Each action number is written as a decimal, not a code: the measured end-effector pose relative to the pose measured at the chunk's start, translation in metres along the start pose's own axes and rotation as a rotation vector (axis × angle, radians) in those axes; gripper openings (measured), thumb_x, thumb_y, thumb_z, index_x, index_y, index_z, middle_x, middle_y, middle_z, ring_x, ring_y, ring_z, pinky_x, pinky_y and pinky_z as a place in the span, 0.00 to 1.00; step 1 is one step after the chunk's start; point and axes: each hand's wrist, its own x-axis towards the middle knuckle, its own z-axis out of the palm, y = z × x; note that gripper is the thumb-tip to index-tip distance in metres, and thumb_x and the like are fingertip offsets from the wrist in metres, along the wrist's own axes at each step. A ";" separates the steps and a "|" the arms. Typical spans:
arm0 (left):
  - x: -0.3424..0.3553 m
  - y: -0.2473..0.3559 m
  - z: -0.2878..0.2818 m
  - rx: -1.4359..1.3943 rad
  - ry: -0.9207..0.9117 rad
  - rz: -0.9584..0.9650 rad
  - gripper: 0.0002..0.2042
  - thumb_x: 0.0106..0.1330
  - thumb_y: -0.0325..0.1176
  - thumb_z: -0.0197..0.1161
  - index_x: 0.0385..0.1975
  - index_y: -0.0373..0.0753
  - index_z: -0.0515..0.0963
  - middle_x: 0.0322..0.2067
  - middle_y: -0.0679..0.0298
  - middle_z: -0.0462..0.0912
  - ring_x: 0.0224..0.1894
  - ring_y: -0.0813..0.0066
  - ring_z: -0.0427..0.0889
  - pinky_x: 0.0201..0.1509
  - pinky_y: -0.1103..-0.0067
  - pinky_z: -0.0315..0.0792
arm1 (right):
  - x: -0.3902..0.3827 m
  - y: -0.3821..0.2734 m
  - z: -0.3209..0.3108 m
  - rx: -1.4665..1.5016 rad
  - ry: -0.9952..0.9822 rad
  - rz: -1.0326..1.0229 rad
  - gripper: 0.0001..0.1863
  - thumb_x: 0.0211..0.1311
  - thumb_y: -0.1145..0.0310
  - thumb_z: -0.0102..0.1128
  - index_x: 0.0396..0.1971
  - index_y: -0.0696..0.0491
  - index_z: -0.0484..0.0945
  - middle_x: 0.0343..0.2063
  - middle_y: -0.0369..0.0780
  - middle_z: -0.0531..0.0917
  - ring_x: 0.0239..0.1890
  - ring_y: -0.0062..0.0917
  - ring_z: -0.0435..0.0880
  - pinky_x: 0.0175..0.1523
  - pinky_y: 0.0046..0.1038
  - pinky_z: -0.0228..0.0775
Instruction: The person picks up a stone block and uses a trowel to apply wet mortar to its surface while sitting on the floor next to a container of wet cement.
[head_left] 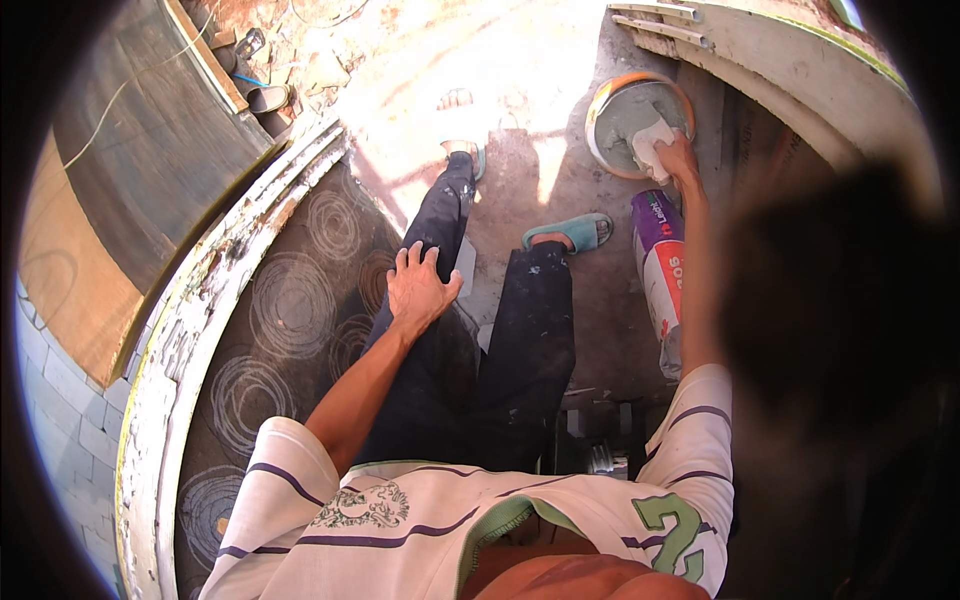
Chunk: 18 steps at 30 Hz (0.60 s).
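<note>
My right hand (679, 157) reaches into a round bucket (599, 97) with an orange-and-white rim. Its fingers are closed on a white, flat-looking piece (652, 140), whose exact kind I cannot make out. The piece is against the thick grey paste (620, 112) inside the bucket. On my left thigh, near the knee, rests my left hand (420, 286), fingers spread and holding nothing. A purple, white and red bag (657, 250) lies just below the bucket, beside my right forearm.
On the left, a curved, chipped white edge (190, 350) borders a dark panel with chalky circles (292, 300). Another curved pale edge (790, 75) stands at upper right. A dark blurred shape (850, 310) covers the right side. Rubble (300, 75) lies at upper left.
</note>
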 end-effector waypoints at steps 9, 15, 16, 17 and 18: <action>0.001 0.012 0.002 0.066 0.020 0.011 0.28 0.56 0.50 0.61 0.54 0.39 0.74 0.61 0.53 0.68 0.64 0.51 0.63 0.60 0.56 0.66 | -0.031 -0.017 -0.044 -0.890 -0.038 -0.343 0.25 0.67 0.71 0.42 0.65 0.45 0.62 0.47 0.58 0.79 0.46 0.51 0.82 0.53 0.45 0.72; 0.001 0.008 -0.006 0.021 -0.025 -0.018 0.30 0.56 0.50 0.59 0.56 0.39 0.73 0.63 0.52 0.65 0.66 0.50 0.60 0.62 0.54 0.62 | -0.029 0.010 0.023 -0.324 0.117 0.097 0.27 0.63 0.68 0.49 0.63 0.54 0.63 0.49 0.59 0.77 0.48 0.52 0.80 0.54 0.45 0.72; 0.002 0.007 -0.007 0.002 -0.045 -0.021 0.30 0.56 0.51 0.59 0.57 0.38 0.73 0.64 0.52 0.64 0.67 0.50 0.59 0.63 0.54 0.61 | -0.028 0.010 0.034 -0.178 0.145 0.206 0.28 0.61 0.67 0.51 0.62 0.55 0.63 0.50 0.60 0.77 0.48 0.52 0.80 0.54 0.45 0.72; 0.003 0.005 -0.005 0.014 -0.049 -0.020 0.30 0.56 0.51 0.59 0.57 0.39 0.73 0.64 0.52 0.64 0.67 0.50 0.59 0.63 0.54 0.61 | -0.026 0.013 0.048 -0.100 0.187 0.283 0.27 0.61 0.67 0.52 0.61 0.58 0.63 0.51 0.59 0.76 0.50 0.50 0.79 0.53 0.44 0.72; 0.002 0.003 -0.007 0.023 -0.054 -0.029 0.30 0.56 0.51 0.59 0.57 0.39 0.73 0.64 0.52 0.64 0.67 0.50 0.59 0.63 0.54 0.61 | -0.021 0.015 0.068 -0.020 0.224 0.358 0.26 0.61 0.68 0.53 0.59 0.61 0.64 0.52 0.58 0.75 0.53 0.49 0.78 0.53 0.43 0.73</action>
